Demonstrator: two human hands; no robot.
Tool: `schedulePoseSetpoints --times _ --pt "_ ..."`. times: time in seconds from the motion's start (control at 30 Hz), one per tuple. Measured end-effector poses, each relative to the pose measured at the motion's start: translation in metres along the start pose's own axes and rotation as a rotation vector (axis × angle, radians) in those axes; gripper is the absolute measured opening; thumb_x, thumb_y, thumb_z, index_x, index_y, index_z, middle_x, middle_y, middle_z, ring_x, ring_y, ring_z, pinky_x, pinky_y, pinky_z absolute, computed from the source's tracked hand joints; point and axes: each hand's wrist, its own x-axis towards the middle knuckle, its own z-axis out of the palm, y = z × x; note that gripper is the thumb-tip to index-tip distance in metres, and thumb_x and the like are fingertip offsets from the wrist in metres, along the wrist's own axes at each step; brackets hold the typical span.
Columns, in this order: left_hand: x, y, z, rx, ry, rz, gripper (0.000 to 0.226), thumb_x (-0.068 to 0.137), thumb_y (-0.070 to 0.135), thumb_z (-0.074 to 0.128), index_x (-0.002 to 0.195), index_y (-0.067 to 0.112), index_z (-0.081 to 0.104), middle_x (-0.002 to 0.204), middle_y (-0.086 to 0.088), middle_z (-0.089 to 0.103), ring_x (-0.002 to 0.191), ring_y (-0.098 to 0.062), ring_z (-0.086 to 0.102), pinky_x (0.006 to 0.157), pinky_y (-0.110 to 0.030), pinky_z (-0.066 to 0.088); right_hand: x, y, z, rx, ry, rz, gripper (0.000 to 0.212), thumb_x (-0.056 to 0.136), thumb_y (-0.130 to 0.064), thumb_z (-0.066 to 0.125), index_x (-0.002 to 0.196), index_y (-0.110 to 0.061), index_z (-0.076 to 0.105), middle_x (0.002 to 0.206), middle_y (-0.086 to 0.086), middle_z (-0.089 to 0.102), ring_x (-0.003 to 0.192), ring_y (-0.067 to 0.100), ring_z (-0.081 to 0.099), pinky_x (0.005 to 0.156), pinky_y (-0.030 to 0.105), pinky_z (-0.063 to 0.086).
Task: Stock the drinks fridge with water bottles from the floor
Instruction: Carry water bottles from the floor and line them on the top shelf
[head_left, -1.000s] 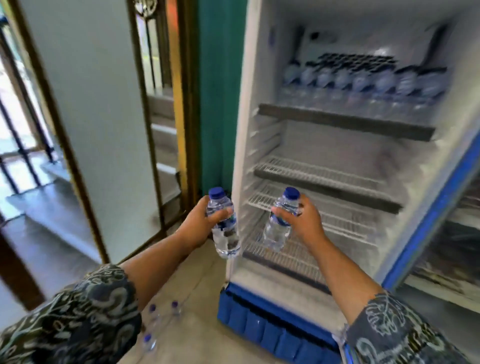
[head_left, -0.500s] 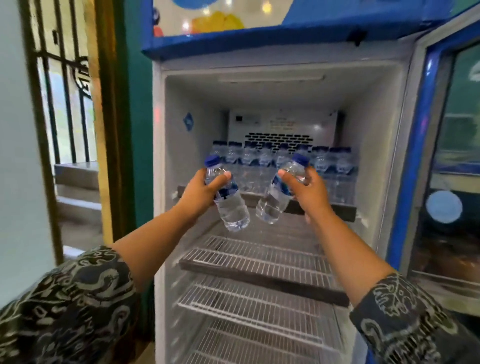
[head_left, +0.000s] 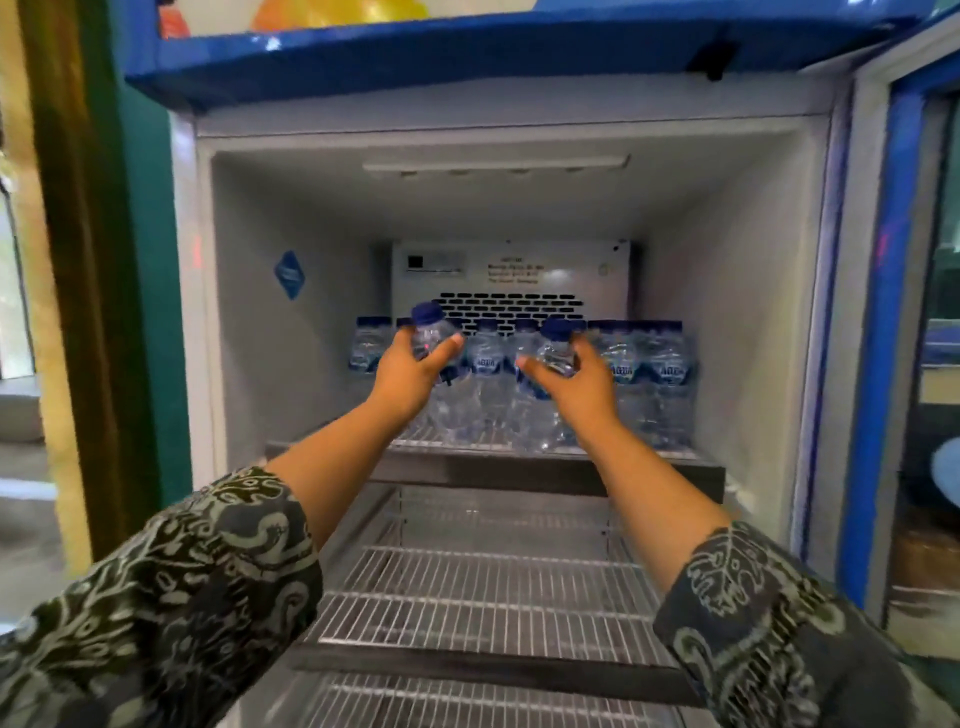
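The drinks fridge (head_left: 249, 364) stands open in front of me. My left hand (head_left: 408, 371) grips a small clear water bottle (head_left: 434, 332) with a blue cap, held upright over the top shelf (head_left: 691, 457). My right hand (head_left: 576, 384) grips a second such bottle (head_left: 556, 348), tilted slightly left, beside the first. Both hands reach inside the fridge, just in front of a row of several stocked water bottles (head_left: 660, 374) standing at the back of that shelf. The lower bodies of the held bottles are hidden by my hands.
Two wire shelves (head_left: 488, 597) lie below the top one with nothing on them. The fridge's glass door (head_left: 893, 338) stands open at the right. A green wall and a wooden door frame (head_left: 78, 260) are at the left.
Both hands have risen from near the bottom of the fridge and moved deeper in, carrying the two bottles up to the top shelf. The view has tilted up, so the floor is out of sight.
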Motion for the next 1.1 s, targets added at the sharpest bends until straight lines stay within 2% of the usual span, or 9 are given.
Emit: schedulePoseSetpoints --times 0.17,0.3,0.47,0.57,0.7,0.9,1.0,1.03,1.1 --pt "0.028 -0.028 0.005 0.096 -0.085 -0.058 0.076 0.086 0.046 0.059 0.146 0.011 0.027 0.148 -0.013 0.037 0.128 -0.035 0.044 0.103 -0.050 0.041 0.017 -0.001 0.012 -0.202 -0.104 -0.029 0.081 0.078 -0.035 0.073 0.144 -0.022 0.027 0.147 0.007 0.038 0.132 0.027 0.040 0.102 0.035 0.038" --pt "0.037 -0.041 0.006 0.055 -0.133 -0.027 0.077 0.084 0.052 0.058 0.145 0.018 0.024 0.151 -0.009 0.031 0.130 -0.035 0.043 0.101 -0.054 0.042 0.029 -0.007 0.010 -0.342 -0.163 -0.017 0.084 0.079 -0.037 0.072 0.145 -0.027 0.021 0.149 0.007 0.035 0.131 0.030 0.041 0.101 0.039 0.042" --pt "0.041 -0.057 0.010 0.079 -0.141 0.037 0.073 0.087 0.050 0.054 0.145 0.020 0.021 0.149 -0.010 0.035 0.124 -0.036 0.047 0.098 -0.048 0.041 0.036 -0.012 0.014 -0.496 -0.146 0.045 0.093 0.079 -0.044 0.071 0.149 -0.018 0.016 0.153 0.006 0.029 0.136 0.028 0.036 0.106 0.038 0.036" --pt "0.047 -0.064 0.012 0.057 -0.177 0.043 0.074 0.085 0.054 0.055 0.144 0.022 0.023 0.143 -0.011 0.042 0.122 -0.034 0.049 0.096 -0.045 0.043 0.040 -0.014 0.019 -0.595 -0.153 0.059 0.087 0.079 -0.045 0.069 0.146 -0.011 0.023 0.152 0.008 0.031 0.134 0.028 0.038 0.103 0.036 0.037" --pt "0.049 -0.070 0.016 0.026 -0.244 0.065 0.079 0.082 0.056 0.057 0.145 0.024 0.022 0.145 -0.008 0.042 0.128 -0.031 0.045 0.104 -0.046 0.040 0.045 -0.020 0.019 -0.622 -0.176 0.044 0.087 0.079 -0.044 0.070 0.146 -0.011 0.025 0.151 0.009 0.031 0.135 0.028 0.037 0.106 0.038 0.037" --pt "0.047 -0.069 0.017 0.069 -0.256 0.081 0.080 0.083 0.056 0.055 0.147 0.027 0.017 0.145 -0.008 0.042 0.128 -0.031 0.045 0.102 -0.043 0.040 0.060 -0.044 0.018 -0.643 -0.234 0.005 0.049 0.089 -0.030 0.062 0.133 -0.011 0.050 0.139 0.008 0.049 0.124 0.023 0.048 0.097 0.029 0.039" --pt "0.046 -0.069 0.015 0.047 -0.241 0.077 0.079 0.085 0.053 0.056 0.148 0.026 0.017 0.148 -0.007 0.039 0.131 -0.030 0.042 0.102 -0.040 0.038 0.070 -0.049 0.017 -0.676 -0.270 0.004 0.038 0.086 -0.025 0.066 0.120 -0.007 0.061 0.124 0.011 0.061 0.098 0.017 0.058 0.082 0.024 0.044" --pt "0.045 -0.069 0.015 0.042 -0.236 0.076 0.080 0.085 0.053 0.056 0.148 0.026 0.017 0.148 -0.007 0.039 0.131 -0.030 0.042 0.103 -0.040 0.038 0.073 -0.048 0.019 -0.687 -0.277 -0.006 0.036 0.085 -0.024 0.067 0.116 -0.006 0.063 0.119 0.012 0.063 0.092 0.017 0.058 0.081 0.025 0.046" --pt "0.045 -0.069 0.015 0.051 -0.234 0.073 0.081 0.085 0.054 0.056 0.149 0.025 0.015 0.149 -0.008 0.037 0.132 -0.030 0.040 0.104 -0.042 0.037 0.079 -0.045 0.025 -0.724 -0.269 -0.039 0.033 0.085 -0.024 0.068 0.112 -0.005 0.065 0.116 0.013 0.065 0.099 0.021 0.060 0.088 0.029 0.047"
